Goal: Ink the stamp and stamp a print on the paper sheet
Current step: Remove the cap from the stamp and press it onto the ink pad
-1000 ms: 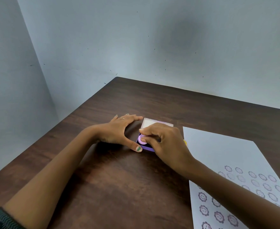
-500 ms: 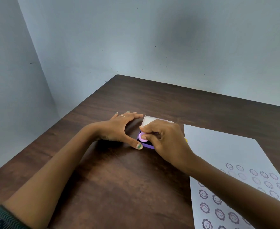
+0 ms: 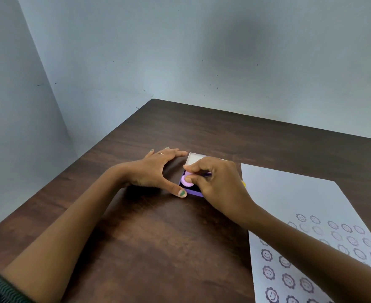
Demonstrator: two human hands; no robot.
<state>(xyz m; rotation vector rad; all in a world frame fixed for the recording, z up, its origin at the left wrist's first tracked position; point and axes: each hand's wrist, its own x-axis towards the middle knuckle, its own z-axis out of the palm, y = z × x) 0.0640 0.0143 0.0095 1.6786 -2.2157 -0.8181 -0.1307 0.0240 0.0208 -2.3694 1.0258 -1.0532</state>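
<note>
Pressing a small lilac stamp [image 3: 187,181] into a purple ink pad [image 3: 193,192] on a dark wooden worktop [image 3: 158,248], the right hand [image 3: 217,184] pinches the stamp between thumb and fingertips, while the left hand [image 3: 156,171] lies flat and spread beside the pad, thumb against its near corner, gripping nothing. The inking step appears to be in hand. The paper sheet [image 3: 289,200] lies just to the right (rows of smiling flower prints [image 3: 287,279] already fill its near part). The next move likely calls for lifting the stamp straight up, carrying it over a bare patch and pressing down squarely.
</note>
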